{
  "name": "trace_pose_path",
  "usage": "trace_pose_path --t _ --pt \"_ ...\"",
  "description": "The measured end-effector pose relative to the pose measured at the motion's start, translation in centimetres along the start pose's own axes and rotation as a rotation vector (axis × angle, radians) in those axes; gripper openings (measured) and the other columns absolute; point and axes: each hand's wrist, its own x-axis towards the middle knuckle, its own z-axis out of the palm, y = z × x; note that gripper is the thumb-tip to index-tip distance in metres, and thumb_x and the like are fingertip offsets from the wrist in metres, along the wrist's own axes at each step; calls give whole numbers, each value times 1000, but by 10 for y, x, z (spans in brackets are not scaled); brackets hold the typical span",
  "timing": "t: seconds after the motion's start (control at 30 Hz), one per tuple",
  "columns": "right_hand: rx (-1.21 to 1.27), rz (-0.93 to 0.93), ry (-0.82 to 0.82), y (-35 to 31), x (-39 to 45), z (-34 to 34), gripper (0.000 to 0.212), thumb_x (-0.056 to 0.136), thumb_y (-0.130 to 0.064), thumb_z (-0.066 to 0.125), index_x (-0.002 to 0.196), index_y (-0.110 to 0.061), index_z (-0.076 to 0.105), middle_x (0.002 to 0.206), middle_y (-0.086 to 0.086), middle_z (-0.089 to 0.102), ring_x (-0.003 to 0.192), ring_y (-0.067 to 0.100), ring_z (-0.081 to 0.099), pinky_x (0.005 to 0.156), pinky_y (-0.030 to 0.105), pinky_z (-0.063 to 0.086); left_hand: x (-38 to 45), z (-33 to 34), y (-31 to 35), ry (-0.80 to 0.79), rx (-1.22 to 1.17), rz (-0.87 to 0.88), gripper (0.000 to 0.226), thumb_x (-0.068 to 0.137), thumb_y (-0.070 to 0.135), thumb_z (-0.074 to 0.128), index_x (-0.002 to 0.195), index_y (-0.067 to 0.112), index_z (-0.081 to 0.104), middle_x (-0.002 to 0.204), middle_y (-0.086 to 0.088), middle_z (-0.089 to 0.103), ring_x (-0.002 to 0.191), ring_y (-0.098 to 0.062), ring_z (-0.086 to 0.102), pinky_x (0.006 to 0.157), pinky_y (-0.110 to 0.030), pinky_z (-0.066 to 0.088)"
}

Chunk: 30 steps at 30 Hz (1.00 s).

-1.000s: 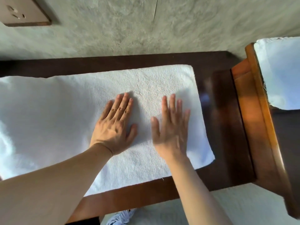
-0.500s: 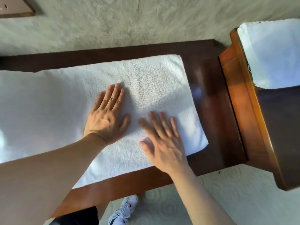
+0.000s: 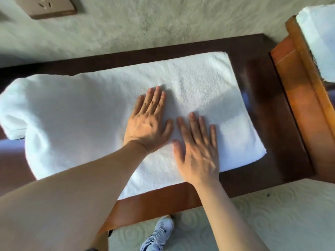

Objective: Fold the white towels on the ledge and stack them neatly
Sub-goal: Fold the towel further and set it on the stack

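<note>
White terry towel | rectangular, on glossy wooden ledge | both hands' grip spread flat, seemingly pressing

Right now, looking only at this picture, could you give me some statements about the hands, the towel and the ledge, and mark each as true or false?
1. Both hands lie flat, fingers straight, on the white towel. True: the left hand and the right hand both rest palm down on it.
2. The left hand wears rings. True: thin rings show on its fingers.
3. The right hand grips the towel's right edge. False: it lies flat, short of that edge.
4. The towel covers the whole wooden ledge. False: bare dark wood shows to the right of the towel.
5. A shoe shows on the floor below the ledge. True.
6. The wall socket is at the top right. False: it is at the top left.
</note>
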Motion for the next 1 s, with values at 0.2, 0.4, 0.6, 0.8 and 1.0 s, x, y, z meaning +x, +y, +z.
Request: trace_pose_path --t 0.2,0.4,0.6,0.8,1.0 --pt "-66 96 -50 2 3 -1 63 103 -53 27 161 -34 12 169 2 8 157 22 2 125 51 9 -9 -2 -2 -1 -26 59 73 98 47 23 161 11 15 168 -8 8 156 -24 3 127 -42 5" --pt "-71 444 -171 -22 2 -14 59 102 -48 7 159 -39 -5 169 2 -12 155 23 -15 125 53 -3 -43 -44 -59 -285 164 213 67 103 45 29 162 25 3 170 -2 -4 156 -26 2 125 -44 11" --pt "103 310 -19 -170 13 -26 64 101 -40 24 161 -21 15 169 9 6 156 28 9 126 50 6 -106 -90 -137 21 -36 376 34 95 28 47 108 11 74 121 -9 71 122 -32 63 104 -42 47" --pt "245 288 -69 -240 -18 0 54 104 -35 28 151 -15 44 161 13 34 150 35 30 122 57 23 -134 -120 -219 184 -231 82 50 100 40 51 146 21 50 161 -6 35 153 -25 24 123 -49 19" --pt "488 503 136 -293 -73 -31 30 102 -29 54 127 -13 62 131 6 60 125 24 53 105 46 47 -133 -122 -276 -32 -646 -435 105 75 83 44 160 25 22 167 0 18 154 -15 14 123 -34 14"
